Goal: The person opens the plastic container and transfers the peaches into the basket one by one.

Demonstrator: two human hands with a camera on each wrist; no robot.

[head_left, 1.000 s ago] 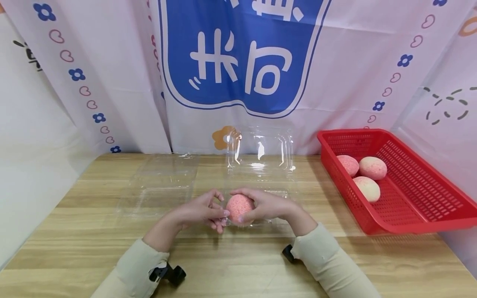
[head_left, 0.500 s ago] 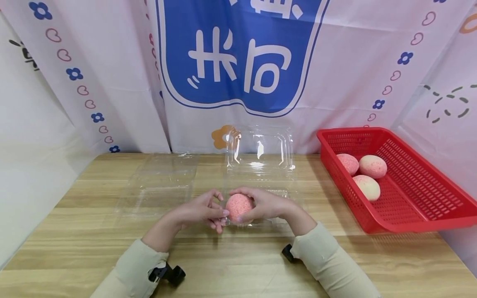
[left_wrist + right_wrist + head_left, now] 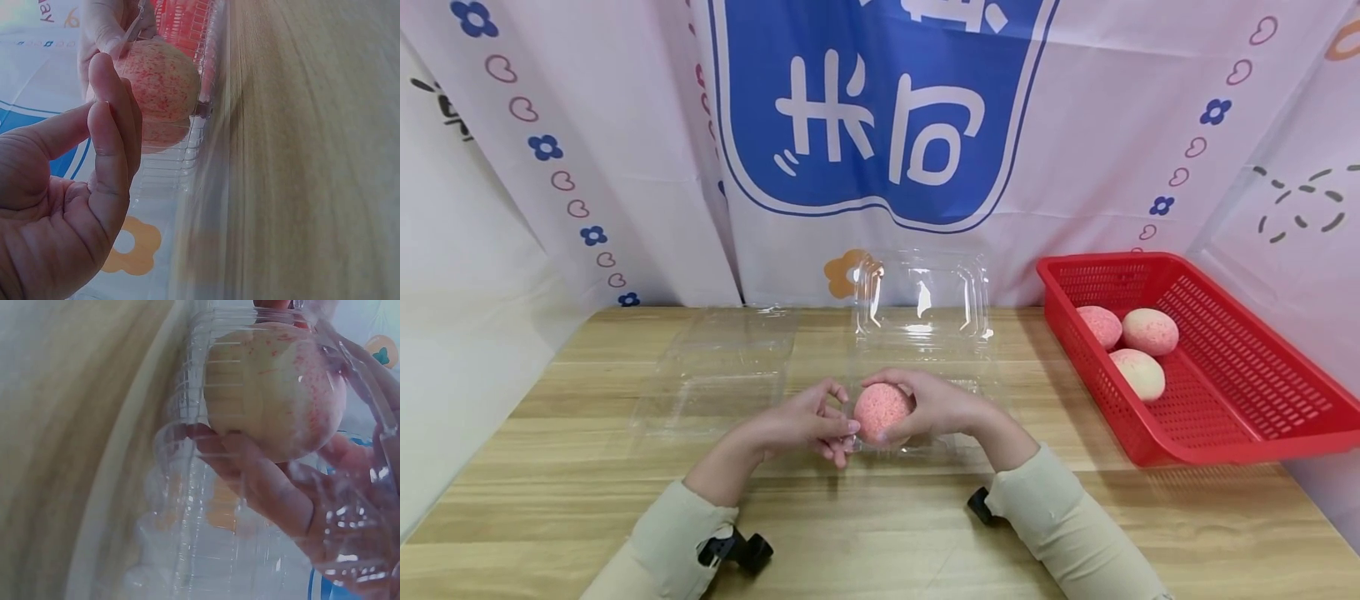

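A pink-and-cream peach (image 3: 882,412) sits low in the front left part of an open clear plastic box (image 3: 925,340). My right hand (image 3: 936,406) grips it from the right, thumb in front and fingers behind. In the right wrist view, those fingers curl under the peach (image 3: 269,394), seen through the clear wall. My left hand (image 3: 811,423) is at the box's front left corner, thumb and fingers pinching its rim. Seen from the left wrist, the left hand (image 3: 81,181) is close to the peach but apart from it. The rim between its fingertips is hard to make out.
A second open clear box (image 3: 722,375) lies on the wooden table (image 3: 880,533) at the left. On the right stands a red plastic basket (image 3: 1210,383) with three peaches (image 3: 1150,332) in it. A printed cloth (image 3: 880,108) hangs behind the table.
Both hands stay nearly in place around the box and peach. The head view has shifted slightly. The basket and its peaches look the same.
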